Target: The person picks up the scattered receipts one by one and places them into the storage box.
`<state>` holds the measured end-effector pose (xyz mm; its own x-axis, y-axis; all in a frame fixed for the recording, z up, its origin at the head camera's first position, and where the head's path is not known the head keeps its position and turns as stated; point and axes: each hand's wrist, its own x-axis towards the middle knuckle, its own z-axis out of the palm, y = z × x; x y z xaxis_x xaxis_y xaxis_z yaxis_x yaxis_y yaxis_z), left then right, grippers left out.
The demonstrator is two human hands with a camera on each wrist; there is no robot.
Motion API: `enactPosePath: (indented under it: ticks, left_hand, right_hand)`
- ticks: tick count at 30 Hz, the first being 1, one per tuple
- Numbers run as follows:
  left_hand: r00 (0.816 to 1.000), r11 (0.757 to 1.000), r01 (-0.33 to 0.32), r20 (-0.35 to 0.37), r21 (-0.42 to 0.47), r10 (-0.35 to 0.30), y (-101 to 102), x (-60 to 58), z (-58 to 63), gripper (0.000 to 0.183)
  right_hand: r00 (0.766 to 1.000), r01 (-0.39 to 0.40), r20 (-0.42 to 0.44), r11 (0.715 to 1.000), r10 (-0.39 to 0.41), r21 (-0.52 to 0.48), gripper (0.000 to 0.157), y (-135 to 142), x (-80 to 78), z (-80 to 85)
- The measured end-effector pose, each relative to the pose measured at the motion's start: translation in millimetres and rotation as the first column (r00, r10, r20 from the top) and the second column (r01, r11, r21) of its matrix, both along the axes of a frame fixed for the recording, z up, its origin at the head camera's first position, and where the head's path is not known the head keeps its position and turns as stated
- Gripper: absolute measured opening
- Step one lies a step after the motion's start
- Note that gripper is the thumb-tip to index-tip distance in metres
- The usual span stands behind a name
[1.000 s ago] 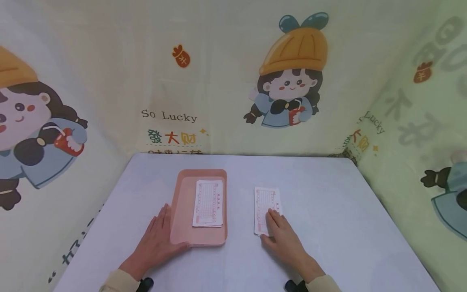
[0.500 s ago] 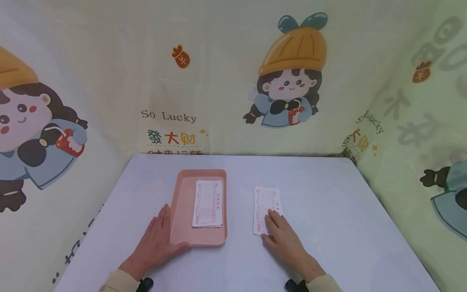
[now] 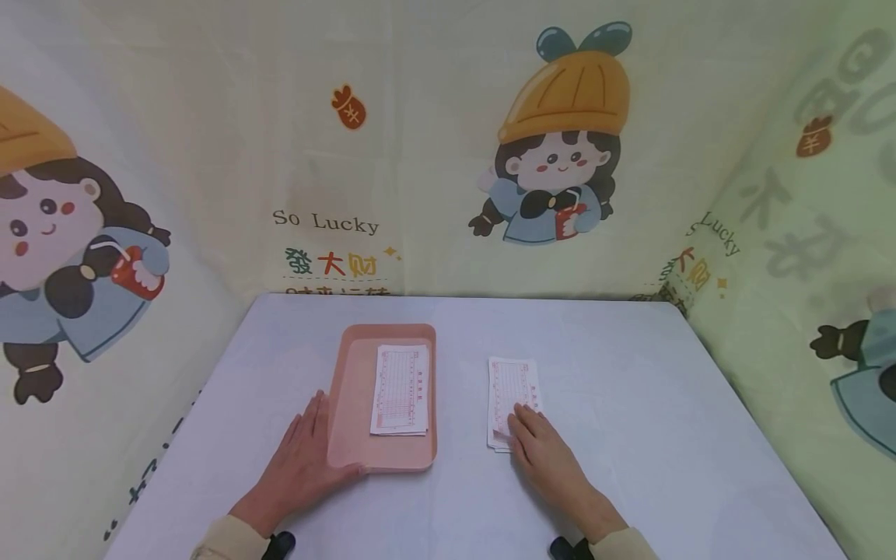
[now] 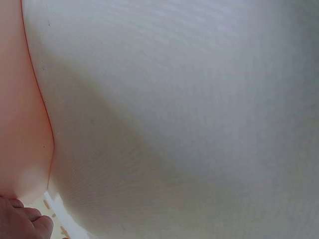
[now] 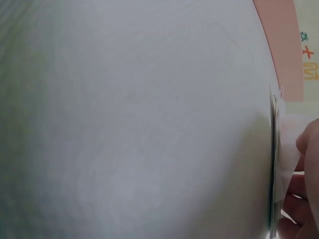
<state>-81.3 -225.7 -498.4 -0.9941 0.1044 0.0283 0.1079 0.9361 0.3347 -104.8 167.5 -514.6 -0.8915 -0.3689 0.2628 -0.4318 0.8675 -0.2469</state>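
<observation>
Left hand (image 3: 301,457) straight-fingered, probably just steadying the tray (image 3: 348,404) beside it lol
My right (image 3: 549,460) pinches the top slip (image 3: 513,386) underneath

Shallow pink tray (image 3: 352,404), round-cornered, lies flat on the counter (image 3: 630,404), left-hand grip (image 3: 301,459) against its left side and near rim. First stack (image 3: 399,389), white slips with red ruled printing, lies lengthwise inside, toward the right wall. Second stack (image 3: 512,381), similar slips, lies right of the tray, top slip (image 5: 289,162) raised at its near edge in the right-hand grip (image 3: 553,463).
</observation>
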Motion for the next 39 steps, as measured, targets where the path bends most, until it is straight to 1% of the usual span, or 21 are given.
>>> enactPosePath:
  ticks: [4, 6, 10, 13, 17, 25, 30, 34, 39]
  left_hand:
    - [1.000, 1.000, 0.000, -0.017, -0.001, 0.000, 0.3, 0.4, -0.2, 0.131]
    - [1.000, 1.000, 0.000, -0.018, -0.003, 0.000, 0.3, 0.5, 0.1, 0.132]
    - [1.000, 1.000, -0.001, -0.005, -0.006, 0.001, 0.1, 0.8, 1.0, 0.132]
    - [1.000, 1.000, -0.001, 0.000, -0.007, 0.001, -0.1, 0.8, 0.9, 0.132]
    - [1.000, 1.000, -0.003, 0.003, -0.009, 0.003, 0.2, 0.6, 1.2, 0.132]
    - [1.000, 1.000, -0.006, 0.009, -0.013, 0.006, 1.2, 1.5, 3.2, 0.132]
    - [1.000, 1.000, -0.001, 0.009, -0.011, 0.001, 0.7, 1.2, 2.5, 0.132]
    - [1.000, 1.000, 0.005, 0.005, -0.014, -0.005, 0.2, 0.6, 1.8, 0.131]
    - [1.000, 1.000, 0.009, -0.002, -0.017, -0.009, 0.1, 0.7, 1.5, 0.131]
  right_hand:
    - [0.997, -0.019, -0.069, 0.999, 0.022, 0.049, 0.041, -0.6, -1.0, -0.4]
    - [0.997, -0.022, -0.075, 0.998, 0.026, 0.062, 0.042, -0.8, -1.6, -0.4]
    - [0.999, -0.010, -0.047, 0.997, 0.014, 0.073, 0.042, -1.2, -1.9, 0.4]
    - [0.999, 0.002, -0.046, 0.997, 0.001, 0.080, 0.041, -1.8, -2.2, 1.5]
    - [0.997, 0.005, -0.081, 0.997, 0.002, 0.083, 0.041, -2.5, -3.3, 2.0]
    - [0.987, -0.030, -0.154, 0.997, 0.041, 0.074, 0.042, -3.8, -6.9, 0.8]
    - [0.987, -0.031, -0.152, 0.996, 0.043, 0.080, 0.044, -4.5, -6.5, 0.8]
    - [0.989, -0.021, -0.143, 0.996, 0.033, 0.085, 0.049, -4.8, -5.4, 0.9]
    - [0.988, -0.015, -0.154, 0.997, 0.027, 0.080, 0.054, -4.8, -4.5, -0.4]
